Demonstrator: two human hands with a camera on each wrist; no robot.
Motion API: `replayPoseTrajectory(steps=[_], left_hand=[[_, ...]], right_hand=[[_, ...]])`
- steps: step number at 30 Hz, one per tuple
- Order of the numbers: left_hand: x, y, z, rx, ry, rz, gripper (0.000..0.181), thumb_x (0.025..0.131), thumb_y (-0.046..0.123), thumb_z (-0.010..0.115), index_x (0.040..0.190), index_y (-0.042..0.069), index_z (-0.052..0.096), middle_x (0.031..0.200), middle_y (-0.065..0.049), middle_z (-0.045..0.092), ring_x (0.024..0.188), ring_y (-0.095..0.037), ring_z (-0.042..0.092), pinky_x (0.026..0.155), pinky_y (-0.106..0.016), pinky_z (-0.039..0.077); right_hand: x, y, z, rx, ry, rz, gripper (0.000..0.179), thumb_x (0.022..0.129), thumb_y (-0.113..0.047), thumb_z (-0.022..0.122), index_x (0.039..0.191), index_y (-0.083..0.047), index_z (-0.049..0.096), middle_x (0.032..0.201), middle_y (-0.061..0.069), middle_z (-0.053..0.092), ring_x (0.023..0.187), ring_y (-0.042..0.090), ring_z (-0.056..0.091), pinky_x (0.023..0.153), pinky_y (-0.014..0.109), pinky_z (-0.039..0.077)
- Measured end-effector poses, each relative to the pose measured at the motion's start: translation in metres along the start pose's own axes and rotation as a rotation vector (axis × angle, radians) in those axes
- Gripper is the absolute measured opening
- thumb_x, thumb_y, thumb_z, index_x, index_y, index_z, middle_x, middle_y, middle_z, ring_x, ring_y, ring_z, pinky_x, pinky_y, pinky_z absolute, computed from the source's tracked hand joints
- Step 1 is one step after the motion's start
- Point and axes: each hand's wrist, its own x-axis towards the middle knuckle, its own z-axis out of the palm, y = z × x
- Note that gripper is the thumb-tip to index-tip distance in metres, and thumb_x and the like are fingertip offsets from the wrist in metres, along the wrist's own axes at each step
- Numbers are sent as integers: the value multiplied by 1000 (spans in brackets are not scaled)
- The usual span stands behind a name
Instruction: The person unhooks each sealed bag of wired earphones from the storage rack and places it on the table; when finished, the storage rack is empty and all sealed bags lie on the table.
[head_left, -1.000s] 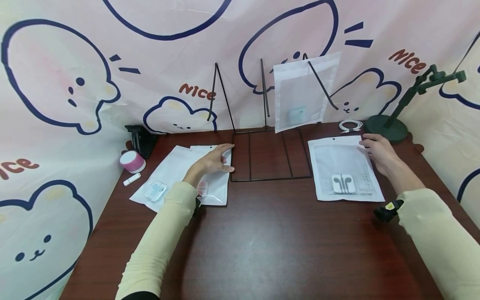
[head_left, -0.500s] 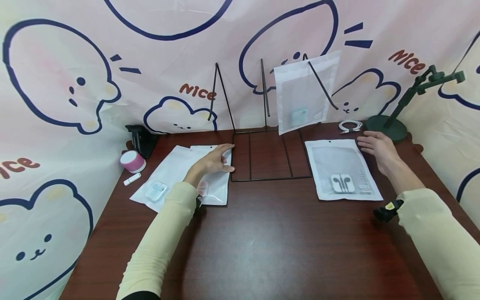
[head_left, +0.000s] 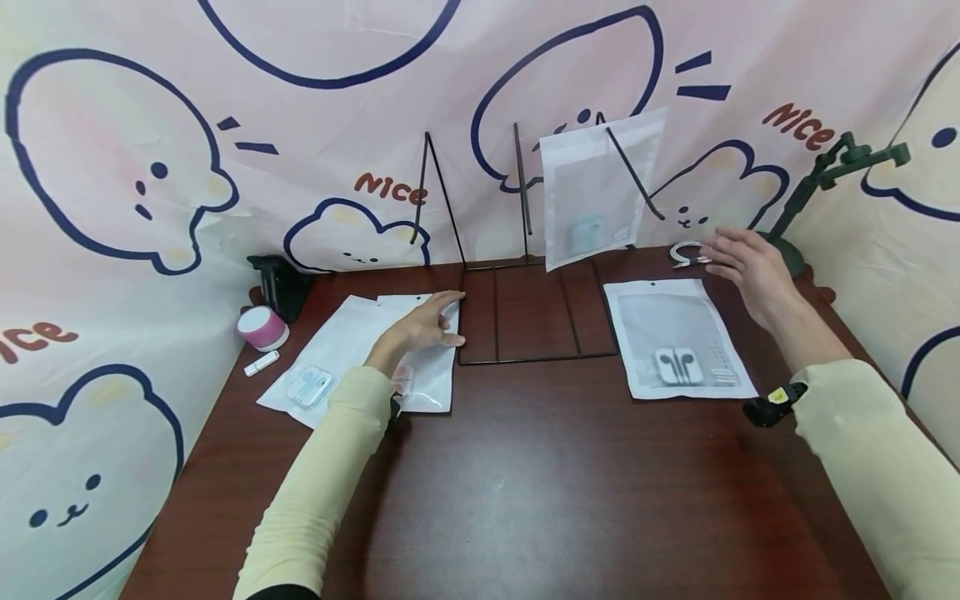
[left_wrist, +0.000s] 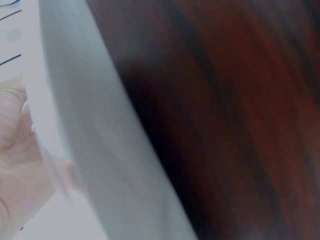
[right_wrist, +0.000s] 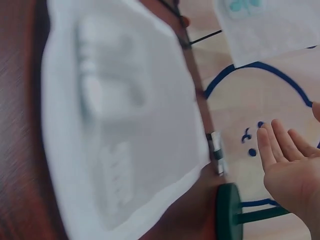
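Note:
My left hand [head_left: 420, 325] lies over two white zip pouches [head_left: 341, 329], its index finger and thumb spread against the left side of a black wire rack [head_left: 540, 361]. The right hand [head_left: 753, 279] is lifted over the table with straight fingers and holds nothing, as the right wrist view also shows. Just left of it a flat white pouch [head_left: 660, 308] with boxed earphones [head_left: 678, 367] lies on the table. Another pouch [head_left: 585, 196] hangs from the rack's right hook [head_left: 633, 171]. The left wrist view is blurred and shows part of the left hand beside a white pouch edge.
Behind the right hand are a coiled white cable [head_left: 684, 252] and a green stand [head_left: 806, 187]. At the left edge stand a pink-and-white jar [head_left: 262, 328], a small white stick [head_left: 261, 363] and a black holder [head_left: 283, 285]. A printed cloth backs the table.
My right hand has let go of the earphone pouch's upper corner and risen up and away. The pouch shifted slightly left. The left hand has stayed at the rack.

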Motion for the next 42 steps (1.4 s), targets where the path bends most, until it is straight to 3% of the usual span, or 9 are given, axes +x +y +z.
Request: replayPoseTrajectory(steps=[7,14,20,28,33,37,42], left_hand=[[0,1,-1,0,0,11,92,92,11,79,166,12,25,169,-10,21,102,-22,53,100,-42,42],[-1,-1,0,-16,-4,-6,91,92,10,79,166,14,25,168,-8,22,102,-21,52,101,-42,41],[-3,-1,1,-12,5,-3,90,92,10,79,166,13,26,167,-10,23,104,-22,53,101,-43,41],[-2,1,1,-9,-2,4,90,93,11,79,166,13,26,170,-9,20,106,-23,53,100,-41,42],[-2,1,1,-2,0,8,90,93,10,78,166,12,25,170,-9,19,106,-22,53,99,-40,43],[-2,1,1,4,2,10,90,93,10,78,166,11,25,170,-10,19,105,-22,53,100,-41,42],[-2,1,1,7,0,6,90,93,10,78,166,12,25,171,-10,19,104,-22,53,99,-41,42]], right_hand=[[10,-30,12,-24,-9,-61,70,104,-40,63,164,-21,32,166,6,37,151,22,36,124,33,28],[19,-62,34,12,-24,-126,71,101,-33,70,161,-17,37,163,5,43,147,20,41,123,33,28],[25,-84,57,78,-45,-148,70,102,-28,69,162,-16,36,165,7,39,149,20,39,124,33,27],[29,-99,78,39,-48,-157,70,104,-28,66,163,-17,32,168,6,34,153,20,34,125,38,25],[31,-106,86,132,-37,-139,70,103,-23,67,163,-18,32,168,3,33,153,17,31,125,35,23],[33,-108,91,223,-14,-131,66,102,-17,68,160,-17,38,166,2,37,151,17,34,125,32,24],[31,-109,93,206,53,-125,56,99,-17,73,150,-21,53,157,-2,47,147,15,39,124,32,23]])
